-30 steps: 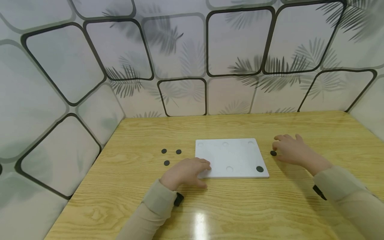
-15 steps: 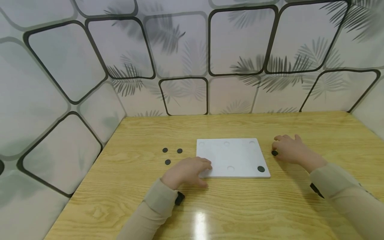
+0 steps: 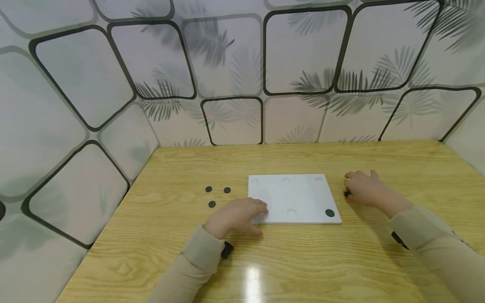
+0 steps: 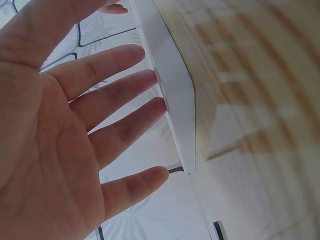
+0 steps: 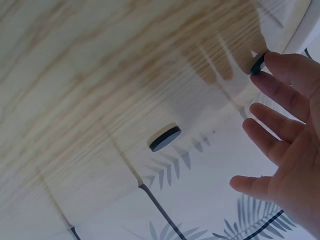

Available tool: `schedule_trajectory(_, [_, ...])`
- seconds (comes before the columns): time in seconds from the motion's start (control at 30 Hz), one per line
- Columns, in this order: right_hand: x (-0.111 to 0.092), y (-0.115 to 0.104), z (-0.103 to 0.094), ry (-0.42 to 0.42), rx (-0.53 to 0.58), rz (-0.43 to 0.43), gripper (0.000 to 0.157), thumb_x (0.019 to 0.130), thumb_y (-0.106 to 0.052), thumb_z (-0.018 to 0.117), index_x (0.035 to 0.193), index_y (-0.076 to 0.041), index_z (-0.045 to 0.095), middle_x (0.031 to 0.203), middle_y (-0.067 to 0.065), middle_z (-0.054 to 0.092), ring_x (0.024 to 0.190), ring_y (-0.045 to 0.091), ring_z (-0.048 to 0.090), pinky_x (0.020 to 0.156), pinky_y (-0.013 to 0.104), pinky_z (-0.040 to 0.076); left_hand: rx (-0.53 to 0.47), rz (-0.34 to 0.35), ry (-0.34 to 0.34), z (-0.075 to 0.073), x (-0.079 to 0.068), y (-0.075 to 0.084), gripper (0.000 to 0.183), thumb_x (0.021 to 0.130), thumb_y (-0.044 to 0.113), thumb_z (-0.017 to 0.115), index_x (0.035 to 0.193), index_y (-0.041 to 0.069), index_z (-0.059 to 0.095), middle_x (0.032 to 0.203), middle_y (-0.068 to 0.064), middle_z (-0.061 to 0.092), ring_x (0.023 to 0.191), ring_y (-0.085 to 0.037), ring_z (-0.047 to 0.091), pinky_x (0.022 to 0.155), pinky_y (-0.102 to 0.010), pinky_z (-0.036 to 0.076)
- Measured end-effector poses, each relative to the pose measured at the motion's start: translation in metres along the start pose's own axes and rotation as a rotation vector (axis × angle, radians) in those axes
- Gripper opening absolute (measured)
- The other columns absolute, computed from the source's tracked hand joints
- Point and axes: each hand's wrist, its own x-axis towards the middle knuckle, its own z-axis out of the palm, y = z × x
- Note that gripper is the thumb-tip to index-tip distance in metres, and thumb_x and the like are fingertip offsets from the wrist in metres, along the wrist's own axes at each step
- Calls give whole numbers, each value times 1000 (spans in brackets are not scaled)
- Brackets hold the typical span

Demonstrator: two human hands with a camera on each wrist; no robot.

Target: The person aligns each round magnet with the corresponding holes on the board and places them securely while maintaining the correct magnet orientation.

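A white board [image 3: 295, 202] with shallow round recesses lies on the table, and a black disc [image 3: 329, 213] sits in its near right recess. My left hand [image 3: 238, 216] rests on the board's near left corner; in the left wrist view its fingers [image 4: 125, 125] are spread and fairly straight, holding nothing. Right of the board, my right hand [image 3: 365, 189] pinches another small black disc [image 5: 257, 64] by its edge between thumb and index finger, tilted at the tabletop. A further black disc [image 5: 165, 139] lies on the table near that hand, hidden in the head view.
Left of the board, three loose black discs [image 3: 212, 204] lie on the wooden table [image 3: 151, 235]. A patterned wall covering [image 3: 299, 54] closes off the back and left sides of the table.
My right thumb and fingers have closed on the disc beside the board, which has gone from flat to tilted. The left hand stays in place on the board.
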Motion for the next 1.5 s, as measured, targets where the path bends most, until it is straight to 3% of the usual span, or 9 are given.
schedule_trajectory(0.5, [-2, 1, -2, 17, -19, -45, 32, 67, -15, 72, 50, -17, 45, 117, 23, 49, 109, 42, 39, 82, 75, 12, -2, -22, -3, 0, 0, 1, 53, 77, 36, 67, 123, 14, 52, 132, 1, 42, 122, -15, 36, 100, -27, 29])
schedule_trajectory(0.93, [2, 2, -3, 35, -26, -50, 31, 69, -19, 71, 51, -19, 46, 121, 23, 46, 112, 41, 37, 83, 75, 10, 5, -22, -8, 0, 0, 2, 53, 77, 35, 67, 123, 14, 53, 132, 0, 43, 122, -15, 36, 100, -27, 29])
schedule_trajectory(1.5, [26, -13, -10, 63, -24, -80, 24, 69, -20, 71, 55, -19, 51, 122, 22, 46, 113, 40, 37, 84, 74, 10, 5, -11, -1, -1, 1, 0, 53, 77, 35, 68, 123, 14, 53, 132, 0, 43, 121, -16, 37, 100, -28, 30])
